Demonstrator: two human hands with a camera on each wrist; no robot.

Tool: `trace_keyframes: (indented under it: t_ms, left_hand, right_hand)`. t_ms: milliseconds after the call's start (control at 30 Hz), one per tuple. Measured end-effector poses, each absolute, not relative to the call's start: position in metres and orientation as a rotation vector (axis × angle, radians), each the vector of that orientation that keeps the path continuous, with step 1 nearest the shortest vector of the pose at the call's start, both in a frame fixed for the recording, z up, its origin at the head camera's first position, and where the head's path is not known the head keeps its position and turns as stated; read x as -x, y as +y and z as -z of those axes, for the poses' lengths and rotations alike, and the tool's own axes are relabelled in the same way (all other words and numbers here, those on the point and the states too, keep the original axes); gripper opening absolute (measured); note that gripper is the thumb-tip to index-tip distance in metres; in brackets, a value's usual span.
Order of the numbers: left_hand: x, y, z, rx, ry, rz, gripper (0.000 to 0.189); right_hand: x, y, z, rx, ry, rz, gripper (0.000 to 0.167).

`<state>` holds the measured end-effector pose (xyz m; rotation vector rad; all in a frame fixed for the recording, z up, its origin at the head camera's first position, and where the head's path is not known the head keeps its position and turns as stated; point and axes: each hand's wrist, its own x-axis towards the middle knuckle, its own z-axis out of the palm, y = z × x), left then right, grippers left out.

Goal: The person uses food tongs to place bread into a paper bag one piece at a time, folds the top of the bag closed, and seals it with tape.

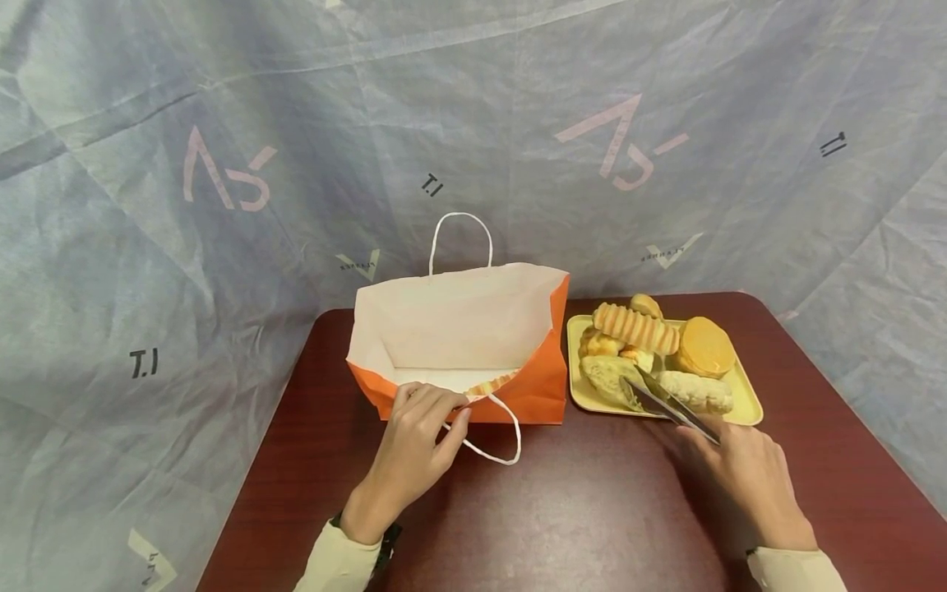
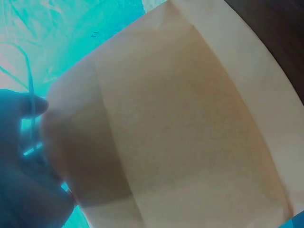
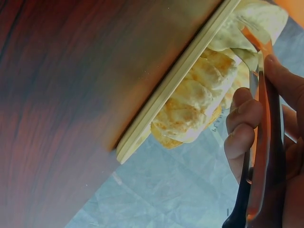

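Observation:
My left hand (image 1: 416, 440) pinches the near rim of an orange paper bag (image 1: 543, 382) with a white inside. That hand is dark and partly cut off at the edge of the left wrist view. Inside the bag, part of a ridged bread (image 1: 491, 384) shows behind the near rim. My right hand (image 1: 756, 477) holds metal tongs (image 1: 669, 404). Their tips are at a greenish bread roll (image 1: 602, 376) at the front left of a yellow tray (image 1: 750, 403). In the right wrist view, the tong tips lie against the greenish roll (image 3: 273, 16).
Also on the tray are a ridged loaf (image 1: 632, 326), a round yellow bun (image 1: 706, 345), a pale bumpy roll (image 1: 695, 391) and smaller breads. White cord handles (image 1: 488, 234) stand up behind the bag and hang in front. A grey printed sheet (image 1: 473, 123) hangs behind the dark red table (image 1: 584, 510).

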<state>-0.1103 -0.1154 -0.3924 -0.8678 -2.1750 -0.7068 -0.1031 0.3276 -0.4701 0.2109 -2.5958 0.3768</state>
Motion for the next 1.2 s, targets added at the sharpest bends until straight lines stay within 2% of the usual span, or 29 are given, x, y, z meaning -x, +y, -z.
trace_keyframes:
  t_ms: [333,533,1200]
  left_hand:
    - [0.110,-0.115,0.392,0.871,-2.182,0.702,0.009]
    - [0.111,-0.115,0.391,0.875,-2.181,0.697,0.010]
    - [0.110,-0.116,0.392,0.868,-2.185,0.696,0.010]
  right_hand:
    - [0.100,0.329,0.472,-0.195,-2.583,-0.369,0.018]
    - [0.096,0.330,0.474,-0.183,-2.527,-0.412,0.026]
    - [0.090,0.320,0.457,-0.212,-2.363,-0.462,0.030]
